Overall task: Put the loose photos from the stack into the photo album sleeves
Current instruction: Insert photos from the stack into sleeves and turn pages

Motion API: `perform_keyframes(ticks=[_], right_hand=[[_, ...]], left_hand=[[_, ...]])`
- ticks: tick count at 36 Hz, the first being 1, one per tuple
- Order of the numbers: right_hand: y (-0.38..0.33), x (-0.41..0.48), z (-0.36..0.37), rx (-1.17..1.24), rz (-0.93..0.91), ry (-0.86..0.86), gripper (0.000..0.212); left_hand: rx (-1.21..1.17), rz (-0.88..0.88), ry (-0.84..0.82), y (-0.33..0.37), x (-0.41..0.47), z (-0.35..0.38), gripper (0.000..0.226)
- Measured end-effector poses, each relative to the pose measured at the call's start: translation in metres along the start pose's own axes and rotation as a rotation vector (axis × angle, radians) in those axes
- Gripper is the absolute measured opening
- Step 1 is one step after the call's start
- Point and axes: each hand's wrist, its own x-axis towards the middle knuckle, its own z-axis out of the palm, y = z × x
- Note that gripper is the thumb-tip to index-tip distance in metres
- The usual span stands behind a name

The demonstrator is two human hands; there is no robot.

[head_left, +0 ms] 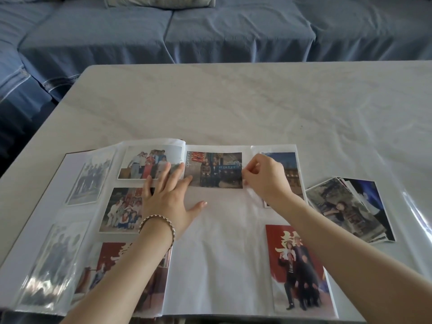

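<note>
The right hand point(261, 177) is pinching the glossy rectangular photo point(214, 169); the left hand point(170, 197), fingers spread, is pressing the white album page point(222, 249); skewed pushing risks creasing.

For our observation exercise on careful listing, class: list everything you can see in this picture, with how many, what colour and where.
table: one, pale marbled, under clear film, mid-frame
photo album: one, white pages, open on the table's near side
sleeved photos: at least seven, mixed colours, across both pages
street photo: one, dark tones, top of the right page
loose photo stack: one, mixed colours, fanned, right of the album
sofa: one, blue cover, behind the table
cushion: one, pale patterned, on the sofa
bracelet: one, metallic, on the left wrist
left hand: one, flat on the album by the spine
right hand: one, grip pinching at the street photo's right edge
</note>
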Motion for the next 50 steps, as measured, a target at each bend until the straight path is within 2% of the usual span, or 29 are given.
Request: perform_keyframes(ticks=[4, 6, 9, 11, 14, 16, 18, 21, 24, 27, 29, 33, 37, 40, 42, 48, 50], right_hand=[[0.0, 0.007, -0.003, 0.181, 0.17, -0.029, 0.009], [-0.003, 0.007, -0.004, 0.176, 0.215, -0.019, 0.014], [-0.007, 0.001, 0.0, -0.231, -0.024, 0.07, 0.036], [-0.01, -0.006, 0.003, -0.357, -0.277, 0.094, 0.043], [-0.01, -0.015, 0.008, -0.407, -0.559, -0.15, 0.036], [-0.003, -0.02, 0.011, -0.54, -0.637, -0.281, 0.037], [0.005, -0.022, 0.009, -0.591, -0.583, -0.287, 0.039], [0.012, -0.024, -0.008, -0.488, -0.451, -0.224, 0.035], [0.02, -0.035, -0.035, -0.388, -0.421, -0.169, 0.029], [0.037, -0.049, -0.062, -0.374, -0.441, -0.014, 0.021], [0.052, -0.057, -0.081, -0.394, -0.32, 0.069, 0.02], [0.087, -0.065, -0.11, -0.476, -0.049, 0.097, 0.035], [0.106, -0.073, -0.116, -0.686, 0.08, -0.039, 0.061], [0.112, -0.082, -0.106, -0.907, 0.066, -0.09, 0.071], [0.112, -0.087, -0.101, -0.959, 0.032, -0.074, 0.069], [0.108, -0.092, -0.102, -0.966, 0.0, -0.077, 0.054], [0.105, -0.095, -0.103, -0.933, -0.05, -0.069, 0.056]], left_hand=[[-0.015, 0.003, -0.008, 0.0, 0.0, -0.001, 0.071], [-0.018, 0.005, -0.009, 0.0, 0.0, -0.001, 0.07], [-0.013, 0.002, -0.013, 0.0, 0.0, -0.001, 0.07], [-0.008, -0.003, -0.014, 0.0, 0.0, -0.001, 0.07], [-0.013, -0.007, -0.011, 0.0, 0.0, 0.0, 0.07], [-0.016, -0.008, -0.011, 0.001, 0.0, 0.0, 0.07], [-0.017, -0.008, -0.017, 0.001, 0.0, -0.001, 0.071], [-0.003, -0.009, -0.036, 0.001, 0.0, -0.002, 0.071], [0.037, -0.011, -0.057, 0.0, 0.001, -0.003, 0.071], [0.076, -0.02, -0.073, 0.001, 0.001, -0.003, 0.072], [0.091, -0.027, -0.078, 0.002, 0.001, -0.003, 0.072], [0.1, -0.032, -0.094, 0.004, 0.0, -0.003, 0.071], [0.105, -0.029, -0.101, 0.006, 0.0, -0.005, 0.071], [0.109, -0.027, -0.099, 0.007, -0.001, -0.006, 0.071], [0.117, -0.027, -0.103, 0.007, -0.001, -0.006, 0.071], [0.128, -0.025, -0.113, 0.007, -0.001, -0.007, 0.071], [0.134, -0.024, -0.111, 0.006, 0.0, -0.006, 0.071]])
